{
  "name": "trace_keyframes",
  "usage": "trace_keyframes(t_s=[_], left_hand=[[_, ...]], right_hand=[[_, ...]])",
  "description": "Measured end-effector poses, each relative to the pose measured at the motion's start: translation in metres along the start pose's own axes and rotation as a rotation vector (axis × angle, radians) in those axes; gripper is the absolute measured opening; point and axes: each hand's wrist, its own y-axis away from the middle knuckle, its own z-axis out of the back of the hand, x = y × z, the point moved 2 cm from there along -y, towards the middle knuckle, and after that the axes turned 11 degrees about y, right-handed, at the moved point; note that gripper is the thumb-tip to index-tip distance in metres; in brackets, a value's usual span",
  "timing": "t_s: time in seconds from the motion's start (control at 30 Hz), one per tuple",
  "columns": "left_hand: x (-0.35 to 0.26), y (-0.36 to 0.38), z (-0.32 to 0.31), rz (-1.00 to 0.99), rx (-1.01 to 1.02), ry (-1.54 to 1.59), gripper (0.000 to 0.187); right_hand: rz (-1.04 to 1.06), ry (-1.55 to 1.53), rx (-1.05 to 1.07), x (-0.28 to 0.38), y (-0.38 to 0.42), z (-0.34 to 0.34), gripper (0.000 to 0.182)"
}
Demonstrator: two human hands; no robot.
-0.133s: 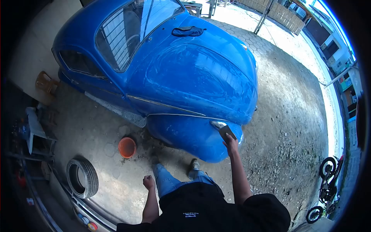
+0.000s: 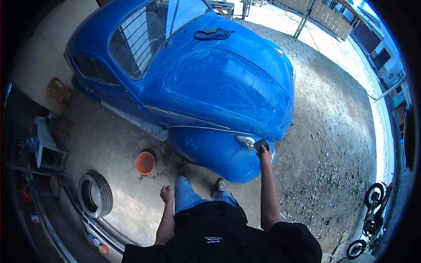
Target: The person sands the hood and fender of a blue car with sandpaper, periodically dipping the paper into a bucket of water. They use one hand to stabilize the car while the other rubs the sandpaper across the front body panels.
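Observation:
A blue car [image 2: 245,94] with whitish smears on its front lid fills the upper middle. My right hand [image 2: 264,154] is closed on a small dark flat pad [image 2: 262,144] over the front fender [image 2: 210,151], just right of a chrome-rimmed light [image 2: 245,141]. Whether the pad touches the paint is not clear. Away from the car, my left hand [image 2: 166,193] hangs low beside my leg with its fingers curled; whatever it may hold is hidden. A dark cloth [image 2: 213,34] lies near the windshield.
An orange bucket [image 2: 145,163] stands on the ground left of my feet. Farther left are a tire [image 2: 95,194], a bench [image 2: 46,140] and a brown stool [image 2: 58,90]. A motorcycle [image 2: 372,215] is at the lower right, past gravel [image 2: 320,175].
My right hand and the pad have shifted slightly up and right, uncovering more of the fender light. The view has shifted slightly.

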Motion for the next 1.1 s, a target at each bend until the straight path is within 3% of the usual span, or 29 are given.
trace_keyframes(t_s=[0.1,0.17,0.33,0.5,0.6,0.73,0.93,1.0,1.1], left_hand=[[-0.047,-0.011,-0.005,-0.098,0.059,0.024,0.022],[-0.073,-0.027,-0.002,-0.139,0.076,0.078,0.023],[-0.130,-0.070,-0.019,-0.210,0.113,0.208,0.023],[-0.214,-0.116,-0.034,-0.218,0.200,0.410,0.020],[-0.249,-0.184,-0.037,-0.248,0.194,0.432,0.019],[-0.310,-0.284,-0.034,-0.353,0.216,0.423,0.019],[-0.442,-0.405,-0.052,-0.668,0.332,0.345,0.017],[-0.473,-0.436,-0.068,-0.788,0.364,0.360,0.015],[-0.510,-0.467,-0.090,-0.912,0.384,0.349,0.014]], right_hand=[[0.144,0.047,-0.098,0.023,-0.042,-0.012,0.037],[0.324,0.190,-0.235,0.001,-0.110,-0.029,0.038],[0.597,0.563,-0.329,0.044,-0.119,-0.098,0.036],[0.725,0.742,-0.171,0.056,-0.072,-0.214,0.056],[0.849,1.001,-0.222,0.068,-0.038,-0.298,0.071],[1.023,1.071,-0.019,0.078,-0.011,-0.394,0.077],[1.045,1.140,0.221,0.119,0.022,-0.550,0.077],[1.031,1.156,0.149,0.141,0.006,-0.599,0.078],[0.881,1.132,-0.188,0.202,-0.051,-0.636,0.073]])
